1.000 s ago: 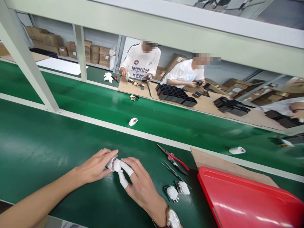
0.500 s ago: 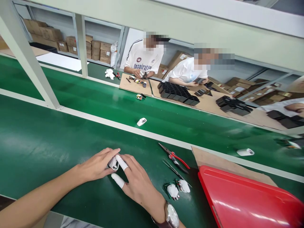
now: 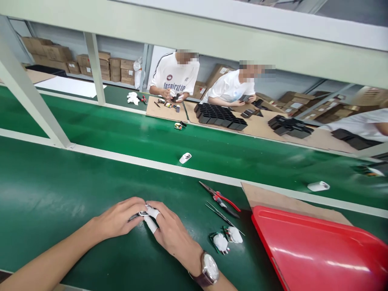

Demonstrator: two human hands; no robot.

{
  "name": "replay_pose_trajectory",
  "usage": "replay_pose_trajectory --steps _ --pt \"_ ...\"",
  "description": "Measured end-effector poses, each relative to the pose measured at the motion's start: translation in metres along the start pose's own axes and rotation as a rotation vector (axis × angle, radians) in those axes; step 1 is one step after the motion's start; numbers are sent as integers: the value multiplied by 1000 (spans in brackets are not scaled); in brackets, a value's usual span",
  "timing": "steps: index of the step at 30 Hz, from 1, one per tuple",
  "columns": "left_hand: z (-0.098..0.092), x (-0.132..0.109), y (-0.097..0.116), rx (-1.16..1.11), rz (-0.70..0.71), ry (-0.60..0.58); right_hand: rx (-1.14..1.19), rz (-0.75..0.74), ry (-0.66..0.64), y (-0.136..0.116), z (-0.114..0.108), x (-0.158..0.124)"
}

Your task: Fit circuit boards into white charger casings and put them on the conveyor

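Observation:
My left hand [image 3: 119,218] is closed around a small white plastic housing [image 3: 143,213], mostly hidden by the fingers. My right hand [image 3: 177,230] wears white finger cots on thumb and index finger, and these fingertips press together at the housing's open end. Whether a small part sits between them I cannot make out. Right of my hands lie red-and-black long-nose pliers [image 3: 220,199], metal tweezers [image 3: 224,217] and two small green circuit boards topped with white material, one nearer [image 3: 220,242] and one behind [image 3: 234,234].
A red plastic bin [image 3: 315,246] stands at the right on cardboard [image 3: 291,202]. Beyond a pale rail, a green conveyor belt [image 3: 136,137] carries white housings [image 3: 185,158] and a circuit board [image 3: 178,126]. Co-workers in white shirts [image 3: 176,76] handle parts beside black trays [image 3: 220,117].
My right fingers have closed in from apart onto the open end of the housing. The white housings on the belt have shifted right. The view has tilted slightly.

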State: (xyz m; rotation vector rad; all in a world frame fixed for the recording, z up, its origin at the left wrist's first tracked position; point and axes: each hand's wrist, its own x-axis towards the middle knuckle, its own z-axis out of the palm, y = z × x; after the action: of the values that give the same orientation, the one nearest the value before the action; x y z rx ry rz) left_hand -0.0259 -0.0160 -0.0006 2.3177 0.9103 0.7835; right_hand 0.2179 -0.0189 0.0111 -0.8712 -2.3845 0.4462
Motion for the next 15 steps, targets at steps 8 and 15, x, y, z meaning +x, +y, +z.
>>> replay_pose_trajectory --steps 8,15 --pt "3 5 15 287 150 145 12 194 190 0 -39 -31" --pt "-19 39 14 336 126 53 -494 456 384 30 -114 -135"
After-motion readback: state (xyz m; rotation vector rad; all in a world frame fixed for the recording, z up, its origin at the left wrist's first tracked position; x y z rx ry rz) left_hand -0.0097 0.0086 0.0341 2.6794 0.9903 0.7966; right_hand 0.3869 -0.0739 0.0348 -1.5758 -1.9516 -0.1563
